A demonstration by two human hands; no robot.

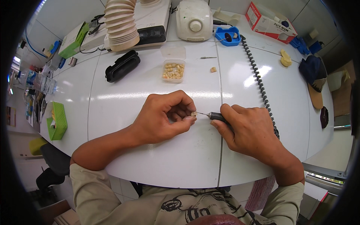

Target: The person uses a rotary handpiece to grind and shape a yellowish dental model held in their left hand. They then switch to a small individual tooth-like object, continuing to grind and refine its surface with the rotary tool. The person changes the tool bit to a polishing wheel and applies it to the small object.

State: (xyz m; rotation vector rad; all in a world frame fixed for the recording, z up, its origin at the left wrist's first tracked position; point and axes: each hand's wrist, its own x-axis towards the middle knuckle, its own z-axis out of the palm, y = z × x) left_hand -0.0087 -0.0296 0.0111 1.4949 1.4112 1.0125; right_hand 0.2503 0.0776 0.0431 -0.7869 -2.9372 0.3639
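Observation:
My left hand [167,116] pinches a small cream-coloured tooth [194,114] between thumb and index finger, above the middle of the white table. My right hand [247,129] grips a dark rotary handpiece [217,117] like a pen. Its thin metal bur [202,113] points left and reaches the tooth; whether it touches cannot be made out. Beyond my hands stands a small clear plastic box [173,80] holding several yellowish teeth, its lid [173,52] folded back. One loose cream piece [213,69] and a spare bur [208,57] lie to its right.
A coiled black cord [258,78] crosses the table at right. At the back are a white control unit [194,20], a ribbed suction hose [120,26], a blue tray [227,36] and a mask box [270,24]. A black case [122,66] and green basket [58,122] sit left.

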